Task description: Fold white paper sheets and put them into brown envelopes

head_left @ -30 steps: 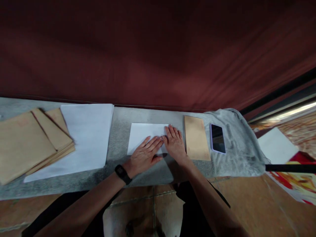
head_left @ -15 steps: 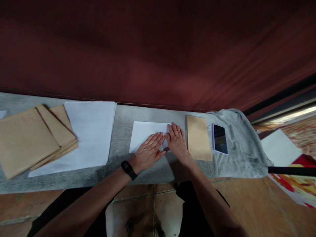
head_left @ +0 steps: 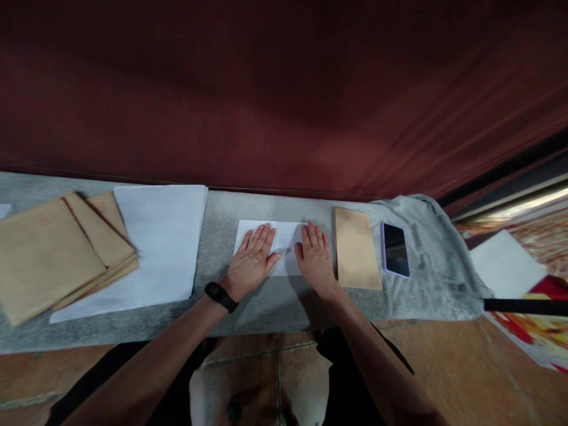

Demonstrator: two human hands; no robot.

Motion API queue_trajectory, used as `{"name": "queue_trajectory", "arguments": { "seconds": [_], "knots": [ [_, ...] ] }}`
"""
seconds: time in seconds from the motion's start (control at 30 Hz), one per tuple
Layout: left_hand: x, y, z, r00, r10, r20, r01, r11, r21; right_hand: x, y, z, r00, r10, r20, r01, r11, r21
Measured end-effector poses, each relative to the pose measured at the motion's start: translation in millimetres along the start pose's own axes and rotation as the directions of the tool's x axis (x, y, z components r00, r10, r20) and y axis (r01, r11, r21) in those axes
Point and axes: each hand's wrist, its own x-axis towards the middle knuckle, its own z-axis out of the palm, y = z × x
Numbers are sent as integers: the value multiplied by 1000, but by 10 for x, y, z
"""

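Observation:
A small white sheet of paper (head_left: 286, 234), seemingly folded, lies flat on the grey cloth in front of me. My left hand (head_left: 252, 260) rests palm down on its left part, fingers spread and pointing away from me. On the paper's right end my right hand (head_left: 315, 257) lies flat as well, its fingers stretched out. The middle of the paper shows between the two hands, while its ends are partly hidden under them. Just right of my right hand is a brown envelope (head_left: 357, 248).
A phone (head_left: 396, 249) lies right of the envelope on the grey cloth (head_left: 435, 260). At the left, several brown envelopes (head_left: 48, 254) overlap a stack of large white paper (head_left: 164, 236). A dark red wall (head_left: 284, 118) rises behind the narrow surface.
My left hand has slid left across the paper, away from my right hand, uncovering its middle. The right hand stays at the right end, nearly unmoved.

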Motion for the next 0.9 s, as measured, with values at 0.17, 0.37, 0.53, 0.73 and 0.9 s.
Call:
{"name": "queue_trajectory", "arguments": {
  "seconds": [0.17,0.37,0.53,0.73,0.9],
  "knots": [
    [-15,-72,7,1000,-7,-20,7,1000,1,-76,-239,46,991,-121,59,115,989,93],
    [-17,-124,4,998,-46,-44,46,999,-3,-100,-299,108,989,-134,56,130,989,70],
    [-16,-186,-15,992,-107,-60,107,994,-4,-30,-175,112,998,-54,31,53,998,45],
    [-18,-233,-48,984,-172,-45,174,984,28,-8,-79,144,999,28,-37,-28,1000,4],
    [-10,-119,-89,978,-202,-55,202,979,13,15,-143,104,999,45,-27,-44,999,14]
  ]
}}
